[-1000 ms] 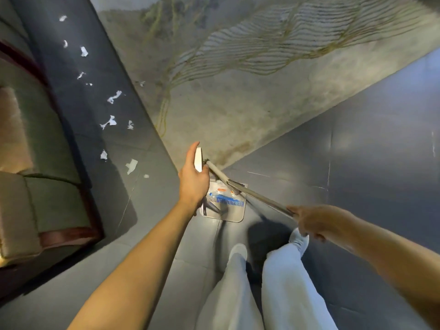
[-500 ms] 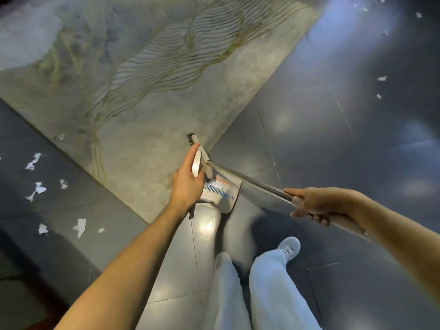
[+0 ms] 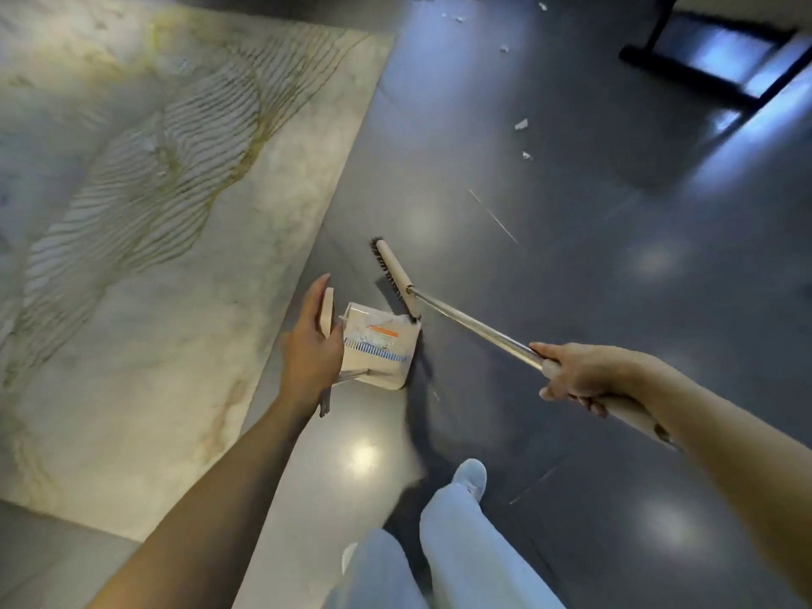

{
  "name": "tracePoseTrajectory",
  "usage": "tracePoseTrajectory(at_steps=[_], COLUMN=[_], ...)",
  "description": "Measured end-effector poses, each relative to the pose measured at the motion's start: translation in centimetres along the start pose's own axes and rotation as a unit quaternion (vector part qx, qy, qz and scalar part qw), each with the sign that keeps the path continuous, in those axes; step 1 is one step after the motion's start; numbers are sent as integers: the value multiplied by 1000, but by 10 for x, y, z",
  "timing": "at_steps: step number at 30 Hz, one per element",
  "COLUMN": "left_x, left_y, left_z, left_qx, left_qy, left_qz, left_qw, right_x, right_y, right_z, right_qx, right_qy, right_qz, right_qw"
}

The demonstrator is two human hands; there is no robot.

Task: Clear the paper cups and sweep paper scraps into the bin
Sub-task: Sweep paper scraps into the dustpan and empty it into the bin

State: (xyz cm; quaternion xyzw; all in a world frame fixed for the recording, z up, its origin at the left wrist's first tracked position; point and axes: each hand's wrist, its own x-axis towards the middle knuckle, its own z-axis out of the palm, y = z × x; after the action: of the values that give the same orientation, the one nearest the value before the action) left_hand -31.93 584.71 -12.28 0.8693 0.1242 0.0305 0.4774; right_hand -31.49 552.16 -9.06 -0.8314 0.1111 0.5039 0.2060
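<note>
Dustpan point(image 3: 378, 349) is upright on the dark floor point(image 3: 571, 257), just off the right edge of the pale rug point(image 3: 154, 213). Inside I see white paper, one piece with an orange mark. A blue-and-white toothed strip runs across the pan. I can't separate individual pieces in there, too blurred.

Loose paper scraps point(image 3: 521, 124) are still on the floor, well apart from the pan, towards the far edge. More lie along the top edge of the view, partly cut off.

Broom point(image 3: 395, 279) head is down on the floor, its near end touching the pan's far right corner, bristles on the rug side. The metal shaft runs back to my right.

Hard to read:
- the pan's near edge sits behind the left hand point(image 3: 312, 345)
- the broom grip's end is hidden under the right forearm
- a dark furniture frame point(image 3: 685, 68) at the far right corner is cut off, can't say what it is

Hands:
- left hand holds the pan's beige handle top, fingers point(image 3: 316, 296) laid almost straight along it, thumb pinching from the other side, arm reaching forward
- right hand point(image 3: 584, 375) has its fingers wrapped tight round the broom's beige grip, arm coming in from the right

Light trousers point(image 3: 461, 542) and one shoe point(image 3: 470, 474) are at the bottom edge.
</note>
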Motion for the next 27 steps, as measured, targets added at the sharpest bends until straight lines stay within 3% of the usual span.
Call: tracePoseTrajectory(at_steps=[11,16,27], left_x=[141,237,361], left_y=[123,167,278], left_z=[163,241,402], left_qx=[39,13,44], left_qy=[-63,-90,-251], left_qz=[113,114,202], left_qw=[991,989,946], right_x=[54,85,124], right_y=[81,101,208], right_z=[-156,-236,-354], right_qx=[132,186,363], right_qy=[45,49,119], right_qz=[59,75,166], right_qw=[988,978,909])
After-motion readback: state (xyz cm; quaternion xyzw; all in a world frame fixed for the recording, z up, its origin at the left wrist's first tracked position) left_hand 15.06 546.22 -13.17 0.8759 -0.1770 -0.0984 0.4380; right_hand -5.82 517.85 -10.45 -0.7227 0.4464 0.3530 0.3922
